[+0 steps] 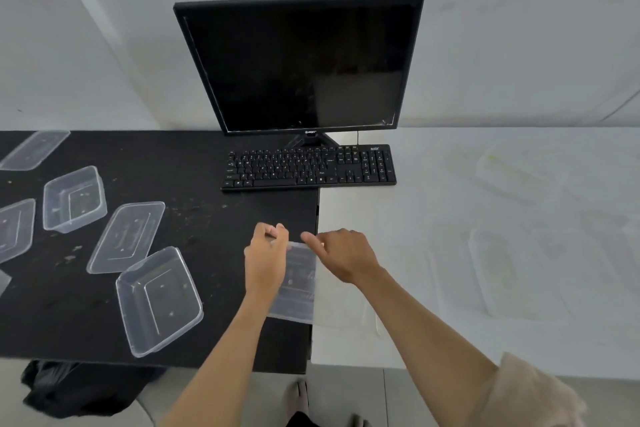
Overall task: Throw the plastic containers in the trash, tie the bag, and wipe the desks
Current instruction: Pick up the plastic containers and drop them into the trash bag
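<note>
Both hands were over the seam where the black desk [214,218] met the white desk [485,201]. The left hand [265,258] had its fingers curled round the far left corner of a clear rectangular plastic container [298,282] that straddled the seam. The right hand [346,255] lay on the container's far right edge with its forefinger extended along the rim; whether the remaining fingers gripped the plastic could not be told.

Further clear plastic containers lay on the black desk to the left: an open tub [159,300] near the front edge, a flat lid [126,236] just behind it, and a second tub [74,198] beyond that, with others partly cut off at the left border. Crumbs were scattered over the black surface. Faint transparent containers [512,274] were also discernible on the white desk, their outlines unclear.

A black monitor [301,62] and black keyboard [308,166] stood at the rear, across the seam. A black trash bag [69,388] sat on the floor below the black desk.
</note>
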